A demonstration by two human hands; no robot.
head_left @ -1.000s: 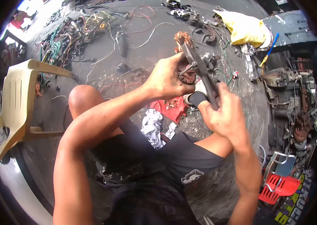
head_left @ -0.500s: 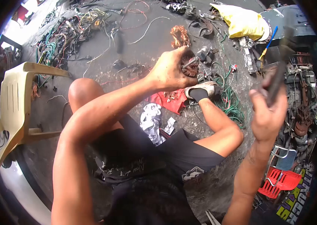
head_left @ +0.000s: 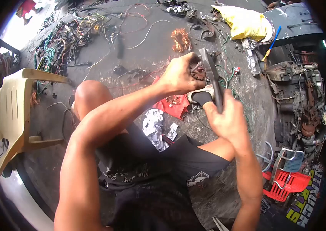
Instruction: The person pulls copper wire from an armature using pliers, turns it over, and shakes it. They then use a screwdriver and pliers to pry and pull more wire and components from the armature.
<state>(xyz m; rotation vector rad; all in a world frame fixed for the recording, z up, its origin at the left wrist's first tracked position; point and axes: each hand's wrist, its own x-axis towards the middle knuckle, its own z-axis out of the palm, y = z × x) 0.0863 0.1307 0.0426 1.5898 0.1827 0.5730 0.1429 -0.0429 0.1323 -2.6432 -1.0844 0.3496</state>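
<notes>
Rusty motor part (head_left: 197, 71) gripped in left hand (head_left: 178, 77) above red cloth (head_left: 172, 106) | dark metal tool (head_left: 213, 79) clenched in right hand (head_left: 228, 121), tip against part | copper wire bundle (head_left: 180, 38) on floor beyond

A dark, oily concrete floor (head_left: 140, 57) fills the scene, lit brightly at far left. A cream plastic chair (head_left: 12, 111) stands left; tangled wires (head_left: 70, 34) lie far left, a yellow sack (head_left: 246, 23) far right.

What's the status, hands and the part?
Left hand gripping a small motor core. Right hand clamped on a dark flat tool, its tip at the core. Copper wire clump lies beyond on the floor, clear.
</notes>
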